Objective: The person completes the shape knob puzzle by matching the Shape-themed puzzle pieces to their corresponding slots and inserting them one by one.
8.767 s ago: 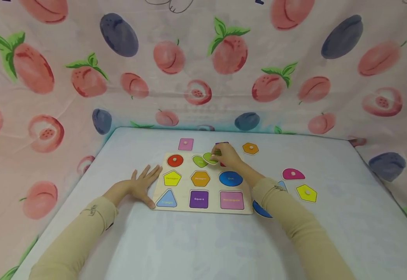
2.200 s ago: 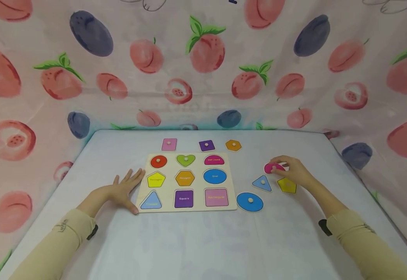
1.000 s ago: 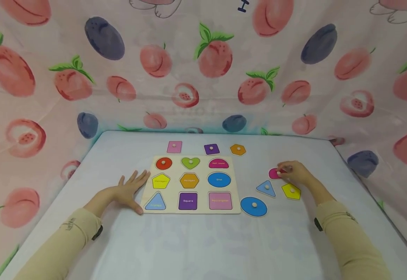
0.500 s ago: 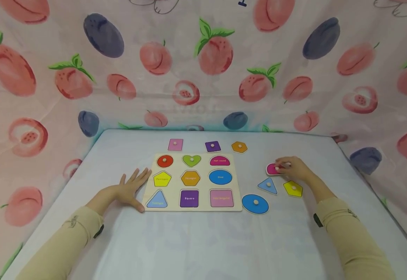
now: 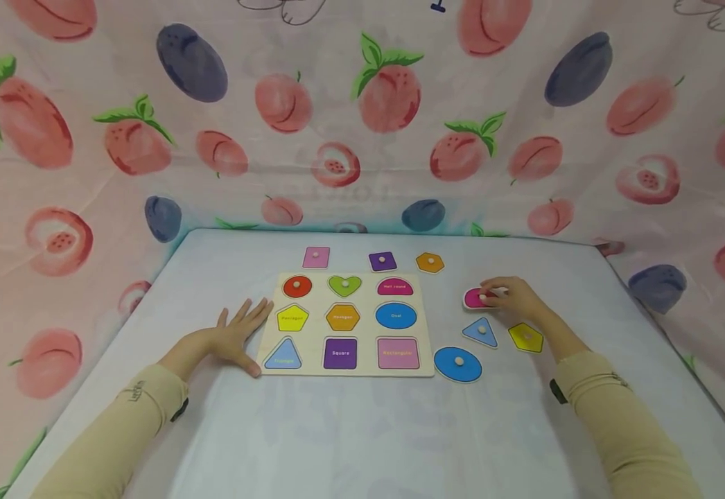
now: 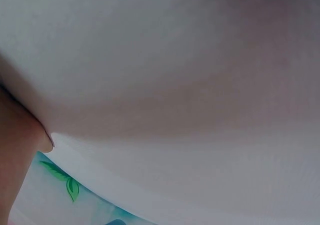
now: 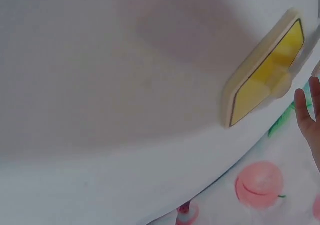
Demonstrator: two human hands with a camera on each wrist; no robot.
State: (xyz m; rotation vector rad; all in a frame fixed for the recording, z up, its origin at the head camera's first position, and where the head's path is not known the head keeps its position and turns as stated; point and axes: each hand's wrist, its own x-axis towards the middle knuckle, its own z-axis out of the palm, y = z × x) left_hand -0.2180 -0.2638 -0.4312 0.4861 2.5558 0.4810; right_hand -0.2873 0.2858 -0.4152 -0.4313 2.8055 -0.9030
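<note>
The magenta half-round puzzle piece (image 5: 473, 299) is pinched by its knob between the fingertips of my right hand (image 5: 515, 298), to the right of the wooden shape board (image 5: 367, 329). It looks slightly raised off the table. My left hand (image 5: 236, 338) lies with fingers spread along the board's left edge, fingertips and thumb at the rim. A red circle (image 5: 292, 291) and a green heart (image 5: 337, 290), both knobbed, sit in the board's top row. The printed half-round place (image 5: 395, 287) is at top right. In the right wrist view, a yellow pentagon piece (image 7: 250, 92) shows near my fingers.
Right of the board lie a light-blue triangle (image 5: 475, 334), a blue oval (image 5: 450, 369) and the yellow pentagon (image 5: 522, 343). Behind it are a pink rectangle (image 5: 316, 262), a purple square (image 5: 382, 266) and an orange hexagon (image 5: 429, 267). Fruit-print cloth (image 5: 369, 197) hangs behind.
The green heart went into its place on the board and my right hand moved over to the half-round. That piece has since shifted left, nearer the board. The left hand stays put.
</note>
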